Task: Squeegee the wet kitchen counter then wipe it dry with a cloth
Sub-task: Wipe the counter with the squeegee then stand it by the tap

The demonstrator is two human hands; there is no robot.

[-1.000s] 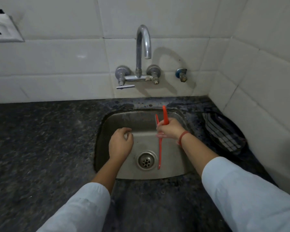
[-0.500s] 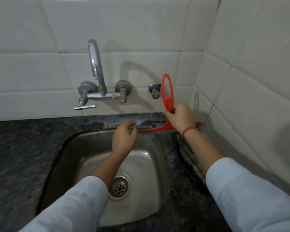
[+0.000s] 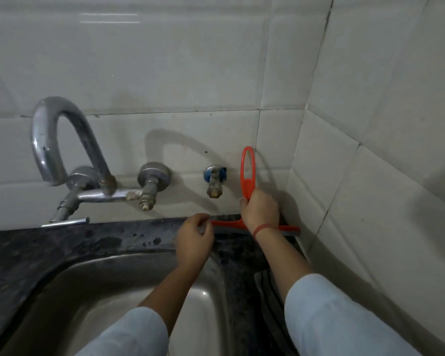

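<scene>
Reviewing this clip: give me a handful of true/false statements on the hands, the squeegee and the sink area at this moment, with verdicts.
1. The right hand grips the orange squeegee by its handle. True.
2. The squeegee blade lies in the sink. False: it rests on the counter against the back wall.
3. The left hand holds a cloth. False: none shows in it; its fingers are at the blade's left end.
4. Water runs from the tap. False: none is visible.
5. The right wrist wears a red band. True.

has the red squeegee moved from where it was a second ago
Yes. The squeegee was over the sink basin, blade end-on; now its blade lies on the counter against the back wall, right of the small tap, held by the right hand.
</scene>
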